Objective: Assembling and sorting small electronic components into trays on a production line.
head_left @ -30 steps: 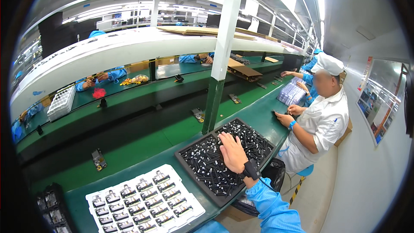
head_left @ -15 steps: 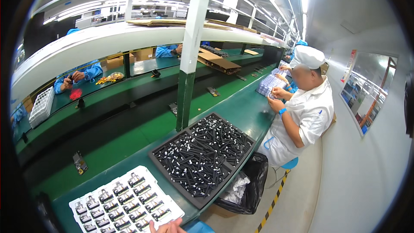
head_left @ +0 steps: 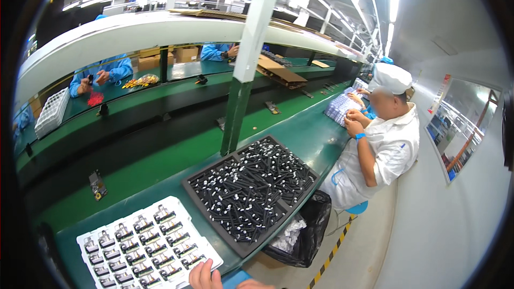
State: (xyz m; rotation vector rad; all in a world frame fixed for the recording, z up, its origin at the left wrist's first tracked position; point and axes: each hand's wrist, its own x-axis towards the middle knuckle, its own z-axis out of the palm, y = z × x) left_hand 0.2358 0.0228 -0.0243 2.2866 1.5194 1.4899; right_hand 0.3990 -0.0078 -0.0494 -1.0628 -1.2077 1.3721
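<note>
The white moulded tray (head_left: 147, 246) lies flat on the green bench at about seven o'clock in the view, its near right corner just beside the hand (head_left: 206, 277) at the lower edge, possibly touching it. Its pockets sit in neat rows, each holding a small dark and metallic part. At its two o'clock lies the black tray (head_left: 251, 190), heaped with loose black sticks with pale tips.

A glossy white plastic tray (head_left: 147, 241) is sitting beside a matt black tray (head_left: 251, 192) on the smooth green bench (head_left: 316, 134), near a shiny plastic bag (head_left: 305, 235).
</note>
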